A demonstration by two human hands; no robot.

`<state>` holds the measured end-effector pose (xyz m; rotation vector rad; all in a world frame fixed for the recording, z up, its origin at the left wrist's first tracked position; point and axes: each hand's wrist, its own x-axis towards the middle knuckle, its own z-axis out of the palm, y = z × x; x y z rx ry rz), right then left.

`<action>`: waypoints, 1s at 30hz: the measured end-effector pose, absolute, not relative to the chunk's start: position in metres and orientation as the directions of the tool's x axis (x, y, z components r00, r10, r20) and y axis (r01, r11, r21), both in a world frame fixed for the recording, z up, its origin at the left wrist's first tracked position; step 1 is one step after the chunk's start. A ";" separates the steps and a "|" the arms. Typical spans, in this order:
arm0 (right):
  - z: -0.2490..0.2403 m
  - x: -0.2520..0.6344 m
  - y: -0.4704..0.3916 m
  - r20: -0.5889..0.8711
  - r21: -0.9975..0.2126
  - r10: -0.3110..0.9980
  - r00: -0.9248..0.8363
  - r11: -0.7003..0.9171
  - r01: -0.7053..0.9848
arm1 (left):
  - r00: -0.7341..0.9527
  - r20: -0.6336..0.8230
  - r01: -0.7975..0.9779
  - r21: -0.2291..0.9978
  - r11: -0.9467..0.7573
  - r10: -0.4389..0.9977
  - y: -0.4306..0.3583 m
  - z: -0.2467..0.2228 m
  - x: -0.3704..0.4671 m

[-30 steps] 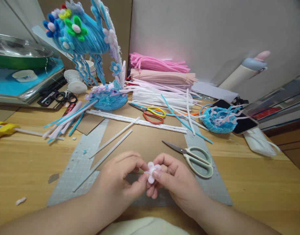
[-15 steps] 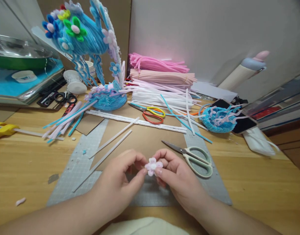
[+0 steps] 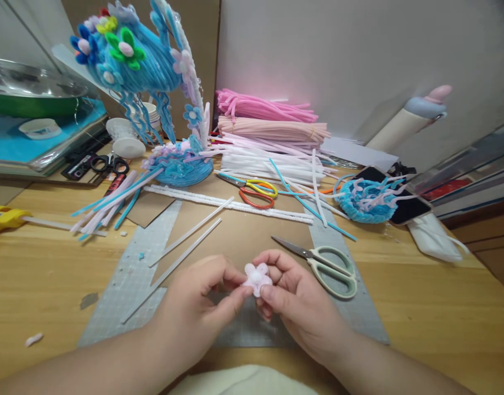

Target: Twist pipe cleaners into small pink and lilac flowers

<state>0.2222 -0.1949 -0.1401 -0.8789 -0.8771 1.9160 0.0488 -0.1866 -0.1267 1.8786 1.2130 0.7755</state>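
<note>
Between my hands is a small pale pink pipe-cleaner flower [image 3: 257,277] with a white centre, its face turned up toward me. My left hand [image 3: 206,296] pinches a petal on its left side between thumb and forefinger. On the other side, my right hand [image 3: 295,299] grips it with the thumb on the lower right petal and fingers curled behind. The flower's back is hidden. Just right of my right hand lie green-handled scissors [image 3: 332,269]. Two clear glue sticks [image 3: 186,255] rest on the cardboard [image 3: 219,236] left of centre.
A grey cutting mat [image 3: 112,307] lies under the cardboard. Behind stand a blue pipe-cleaner sculpture [image 3: 149,66] and bundles of pipe cleaners [image 3: 272,131]. Red-and-yellow scissors [image 3: 258,195] lie mid-table. A yellow glue gun [image 3: 5,222] is at left, a blue fuzzy piece [image 3: 367,206] at right.
The flower has turned slightly in my fingers, its petals now pointing differently. My left thumb and forefinger have shifted a little to the right along its edge.
</note>
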 end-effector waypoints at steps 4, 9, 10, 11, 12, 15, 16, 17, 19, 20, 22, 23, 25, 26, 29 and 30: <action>-0.143 0.223 -0.195 -0.230 -0.848 0.897 -0.377 -0.375 -0.375 | 0.465 0.153 0.350 0.873 -0.340 0.872 -0.189 -0.127 0.047; -0.141 0.223 -0.197 -0.243 -0.873 0.893 -0.379 -0.372 -0.316 | 0.368 0.052 0.301 0.938 -0.171 0.928 -0.191 -0.126 0.048; -0.140 0.223 -0.198 -0.248 -0.874 0.887 -0.390 -0.378 -0.305 | 0.357 0.013 0.268 0.956 -0.116 0.934 -0.191 -0.126 0.049; -0.140 0.222 -0.198 -0.251 -0.874 0.881 -0.400 -0.384 -0.297 | 0.364 -0.034 0.226 0.973 -0.053 0.931 -0.190 -0.126 0.050; -0.139 0.222 -0.198 -0.250 -0.874 0.881 -0.402 -0.384 -0.297 | 0.379 -0.083 0.179 0.984 0.015 0.922 -0.189 -0.126 0.052; -0.139 0.221 -0.198 -0.244 -0.876 0.899 -0.364 -0.366 -0.316 | 0.389 -0.203 0.042 0.978 0.203 0.898 -0.186 -0.128 0.055; -0.139 0.221 -0.197 -0.248 -0.878 0.906 -0.342 -0.359 -0.315 | 0.377 -0.229 0.011 0.970 0.243 0.897 -0.185 -0.129 0.056; -0.139 0.221 -0.197 -0.253 -0.885 0.911 -0.325 -0.353 -0.303 | 0.364 -0.247 -0.014 0.963 0.270 0.898 -0.184 -0.130 0.057; -0.140 0.221 -0.195 -0.268 -0.902 0.909 -0.319 -0.353 -0.248 | 0.347 -0.273 -0.038 0.952 0.304 0.898 -0.183 -0.131 0.057; -0.140 0.220 -0.195 -0.279 -0.908 0.904 -0.324 -0.358 -0.218 | 0.346 -0.276 -0.045 0.950 0.310 0.897 -0.182 -0.131 0.057; -0.141 0.219 -0.193 -0.310 -0.906 0.889 -0.337 -0.384 -0.179 | 0.343 -0.282 -0.063 0.945 0.322 0.896 -0.181 -0.132 0.058; -0.141 0.219 -0.193 -0.328 -0.899 0.881 -0.341 -0.402 -0.175 | 0.341 -0.293 -0.074 0.939 0.336 0.893 -0.180 -0.132 0.058; -0.141 0.219 -0.193 -0.362 -0.882 0.866 -0.346 -0.438 -0.174 | 0.346 -0.332 -0.091 0.919 0.384 0.877 -0.179 -0.131 0.058; -0.141 0.220 -0.193 -0.374 -0.876 0.859 -0.351 -0.451 -0.172 | 0.358 -0.356 -0.092 0.906 0.412 0.863 -0.178 -0.130 0.058; -0.140 0.221 -0.193 -0.391 -0.867 0.847 -0.360 -0.470 -0.164 | 0.420 -0.392 -0.086 0.881 0.466 0.819 -0.177 -0.129 0.058; -0.139 0.221 -0.193 -0.394 -0.868 0.846 -0.361 -0.471 -0.157 | 0.438 -0.394 -0.086 0.876 0.474 0.808 -0.177 -0.129 0.058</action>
